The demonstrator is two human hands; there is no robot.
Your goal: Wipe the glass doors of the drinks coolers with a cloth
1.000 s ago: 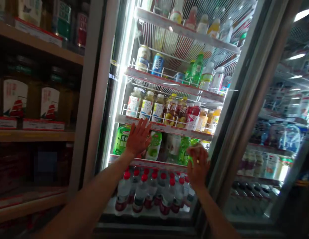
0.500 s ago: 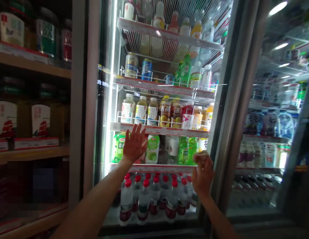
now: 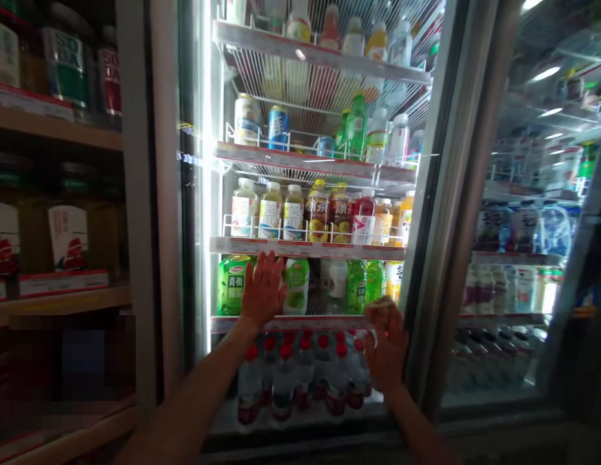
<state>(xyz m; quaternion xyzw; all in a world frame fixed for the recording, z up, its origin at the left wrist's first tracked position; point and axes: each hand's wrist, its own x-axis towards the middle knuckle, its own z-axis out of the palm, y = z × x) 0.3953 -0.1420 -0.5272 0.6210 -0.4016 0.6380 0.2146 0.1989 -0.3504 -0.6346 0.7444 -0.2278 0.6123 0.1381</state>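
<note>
My left hand (image 3: 263,292) is raised with its fingers stretched out and nothing in it. It is in front of the shelf of green drinks, between a large green bottle (image 3: 231,287) and a green-and-white bottle (image 3: 296,284). Whether it touches glass I cannot tell. Lower right, near the metal door frame (image 3: 439,284), my right hand (image 3: 388,352) has its fingers curled in. Something pale and brownish shows at its fingertips, too blurred to name. Behind that hand stand green bottles (image 3: 366,287) and red-capped bottles (image 3: 305,368).
A lit drinks cooler fills the middle, with tea bottles (image 3: 270,210), a blue can (image 3: 278,128) and a green soda bottle (image 3: 356,128) on wire shelves (image 3: 300,247). Large jars (image 3: 68,219) line the wooden shelf (image 3: 63,302) at left. Another cooler section (image 3: 508,265) is at right.
The view has shifted slightly, moving the cooler and jars left in the picture. My left hand remains spread in front of the shelf; my right hand has moved a little left, still curled.
</note>
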